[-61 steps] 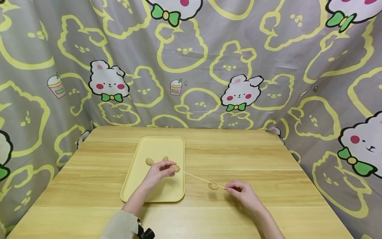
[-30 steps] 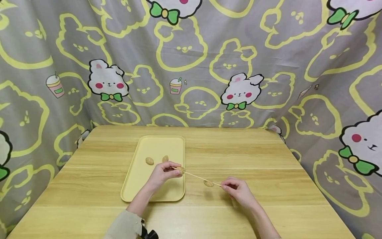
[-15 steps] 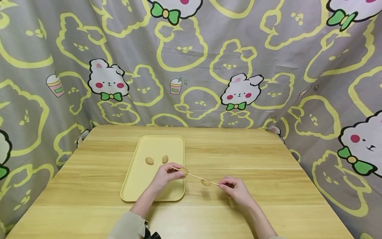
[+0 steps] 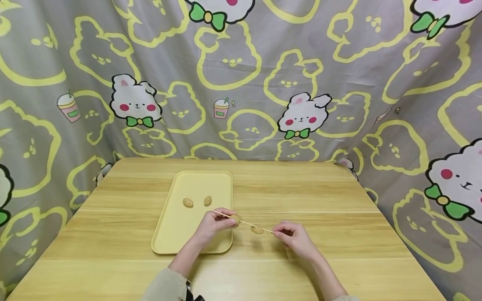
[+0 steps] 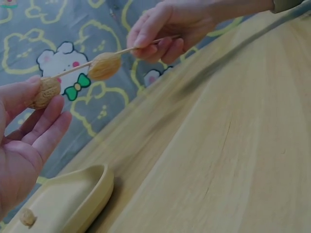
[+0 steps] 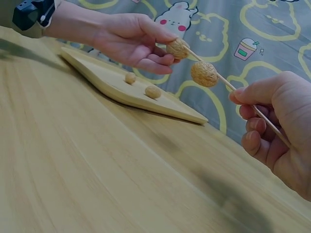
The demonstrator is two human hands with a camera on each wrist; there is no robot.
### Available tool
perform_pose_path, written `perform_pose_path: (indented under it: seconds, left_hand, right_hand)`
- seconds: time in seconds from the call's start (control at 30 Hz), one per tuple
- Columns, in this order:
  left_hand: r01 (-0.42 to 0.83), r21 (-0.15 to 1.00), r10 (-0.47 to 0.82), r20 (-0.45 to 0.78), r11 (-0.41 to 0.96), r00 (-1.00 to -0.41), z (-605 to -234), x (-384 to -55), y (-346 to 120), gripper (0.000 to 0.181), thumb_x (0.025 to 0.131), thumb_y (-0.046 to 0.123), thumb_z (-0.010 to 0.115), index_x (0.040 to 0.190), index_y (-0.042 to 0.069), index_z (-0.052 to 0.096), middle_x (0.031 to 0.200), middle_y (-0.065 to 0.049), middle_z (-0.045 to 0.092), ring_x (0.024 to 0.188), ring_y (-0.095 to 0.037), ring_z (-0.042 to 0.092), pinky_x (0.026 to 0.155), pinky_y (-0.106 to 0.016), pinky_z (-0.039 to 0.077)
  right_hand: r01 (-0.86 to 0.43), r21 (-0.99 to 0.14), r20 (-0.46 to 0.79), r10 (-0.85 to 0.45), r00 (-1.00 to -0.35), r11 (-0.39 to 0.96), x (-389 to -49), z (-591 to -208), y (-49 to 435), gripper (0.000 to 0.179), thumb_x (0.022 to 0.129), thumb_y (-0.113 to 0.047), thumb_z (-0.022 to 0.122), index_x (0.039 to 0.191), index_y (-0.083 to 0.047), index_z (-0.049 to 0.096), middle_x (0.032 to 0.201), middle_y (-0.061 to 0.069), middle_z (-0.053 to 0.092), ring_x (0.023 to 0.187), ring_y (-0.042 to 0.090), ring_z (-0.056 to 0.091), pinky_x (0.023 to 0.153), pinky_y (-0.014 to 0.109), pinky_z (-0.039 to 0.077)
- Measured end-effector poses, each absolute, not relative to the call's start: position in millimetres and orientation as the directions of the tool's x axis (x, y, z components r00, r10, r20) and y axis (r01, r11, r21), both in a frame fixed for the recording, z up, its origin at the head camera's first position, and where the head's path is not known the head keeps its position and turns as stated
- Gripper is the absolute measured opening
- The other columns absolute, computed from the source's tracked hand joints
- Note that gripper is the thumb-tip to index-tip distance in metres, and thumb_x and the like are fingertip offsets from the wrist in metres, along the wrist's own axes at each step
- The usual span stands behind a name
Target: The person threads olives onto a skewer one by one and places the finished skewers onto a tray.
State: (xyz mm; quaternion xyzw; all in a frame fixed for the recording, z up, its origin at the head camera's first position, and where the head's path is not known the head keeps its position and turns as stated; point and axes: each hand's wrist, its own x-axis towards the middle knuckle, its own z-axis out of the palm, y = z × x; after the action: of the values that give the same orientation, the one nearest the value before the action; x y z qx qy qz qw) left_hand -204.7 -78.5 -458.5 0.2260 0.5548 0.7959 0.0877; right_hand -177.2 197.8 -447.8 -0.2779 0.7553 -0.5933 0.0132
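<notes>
My right hand (image 4: 295,238) pinches a thin bamboo skewer (image 4: 246,223) near its right end, above the table. A wrinkled golden-brown ball (image 6: 204,74) is threaded on the skewer, between the two hands. At the skewer's other end my left hand (image 4: 214,225) holds a second brown ball (image 5: 46,93) between thumb and fingers. In the head view the skewer's tip sticks out to the left past this ball. Both hands are over the table, the left one partly above the tray's right side.
A pale yellow tray (image 4: 165,238) lies left of centre on the wooden table (image 4: 301,188). Two more brown balls, a left one (image 4: 188,202) and a right one (image 4: 208,200), lie on it, apart from each other. A patterned grey curtain (image 4: 248,71) hangs behind the table.
My right hand has moved left with the skewer and its threaded ball. My left hand has shifted slightly right. The skewer's tip now shows beyond the left hand's ball, and the two balls are closer.
</notes>
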Motion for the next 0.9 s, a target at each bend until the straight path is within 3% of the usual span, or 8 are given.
perform_pose_path:
  seconds: [0.1,0.23,0.3,0.4,0.5,0.63,0.77,0.9]
  left_hand:
    - [0.096,0.923,0.388,0.249,-0.373,-0.887,-458.9,-204.4,-77.2,0.022,0.083,-0.007,0.063,0.101,-0.018,0.058,0.091,-0.002,0.066,0.081,-0.013,0.066,0.077,-0.03,0.054]
    - [0.07,0.917,0.39,0.235,-0.392,-0.89,-459.8,-204.6,-76.1,0.019,0.082,-0.008,0.063,0.096,0.004,0.067,0.091,-0.003,0.066,0.081,-0.014,0.066,0.078,-0.03,0.054]
    - [0.067,0.916,0.392,0.234,-0.395,-0.89,-460.4,-204.6,-75.4,0.021,0.082,-0.008,0.062,0.095,0.008,0.068,0.09,-0.002,0.066,0.081,-0.013,0.066,0.077,-0.03,0.054]
    - [0.068,0.913,0.393,0.24,-0.403,-0.888,-461.4,-204.5,-74.0,0.02,0.083,-0.01,0.061,0.097,0.003,0.067,0.089,-0.003,0.066,0.08,-0.014,0.066,0.077,-0.03,0.054]
    - [0.067,0.912,0.392,0.239,-0.405,-0.888,-462.0,-203.8,-71.9,0.018,0.082,-0.01,0.061,0.1,-0.01,0.063,0.089,-0.003,0.066,0.081,-0.014,0.066,0.077,-0.031,0.054]
    - [0.068,0.918,0.389,0.232,-0.391,-0.891,-462.0,-202.7,-69.6,0.031,0.083,-0.01,0.06,0.105,-0.027,0.047,0.088,-0.002,0.066,0.081,-0.013,0.065,0.078,-0.032,0.054]
    - [0.063,0.922,0.389,0.221,-0.381,-0.894,-462.5,-202.3,-68.6,0.035,0.083,-0.013,0.059,0.107,-0.03,0.04,0.087,-0.002,0.066,0.081,-0.012,0.065,0.077,-0.032,0.054]
    - [0.053,0.925,0.386,0.209,-0.377,-0.898,-463.4,-202.7,-67.7,0.035,0.083,-0.013,0.058,0.108,-0.03,0.04,0.087,-0.002,0.066,0.081,-0.012,0.065,0.077,-0.032,0.054]
  right_hand:
    - [-0.408,-0.904,0.319,-0.438,-0.84,0.125,-178.2,-448.8,196.6,0.007,0.086,0.009,0.057,0.088,0.014,0.061,0.073,0.022,0.054,0.048,0.006,0.043,0.037,0.023,0.04]
    - [-0.411,-0.902,0.32,-0.437,-0.841,0.13,-174.4,-438.8,191.1,0.007,0.085,0.009,0.058,0.087,0.015,0.061,0.074,0.025,0.054,0.045,0.018,0.043,0.036,0.03,0.041]
    - [-0.413,-0.9,0.319,-0.435,-0.842,0.138,-174.2,-437.4,189.3,0.007,0.085,0.009,0.058,0.087,0.015,0.061,0.074,0.025,0.054,0.045,0.024,0.043,0.035,0.033,0.041]
    - [-0.413,-0.899,0.316,-0.437,-0.842,0.146,-174.6,-437.0,187.1,0.007,0.085,0.008,0.058,0.087,0.015,0.061,0.074,0.024,0.055,0.045,0.027,0.043,0.035,0.036,0.041]
    - [-0.414,-0.898,0.316,-0.438,-0.842,0.148,-174.6,-437.3,186.0,0.007,0.085,0.008,0.058,0.087,0.015,0.061,0.073,0.024,0.054,0.044,0.027,0.043,0.035,0.036,0.041]
    - [-0.419,-0.896,0.32,-0.44,-0.839,0.147,-174.6,-437.2,184.9,0.007,0.086,0.009,0.058,0.087,0.014,0.061,0.072,0.023,0.054,0.045,0.02,0.043,0.035,0.035,0.041]
    - [-0.41,-0.899,0.307,-0.445,-0.841,0.156,-174.8,-436.9,183.5,0.007,0.086,0.008,0.057,0.087,0.014,0.061,0.073,0.021,0.054,0.048,0.008,0.043,0.036,0.032,0.041]
    - [-0.404,-0.9,0.299,-0.443,-0.845,0.162,-175.1,-437.1,181.8,0.007,0.087,0.007,0.057,0.087,0.013,0.061,0.072,0.022,0.054,0.049,0.005,0.043,0.036,0.029,0.041]
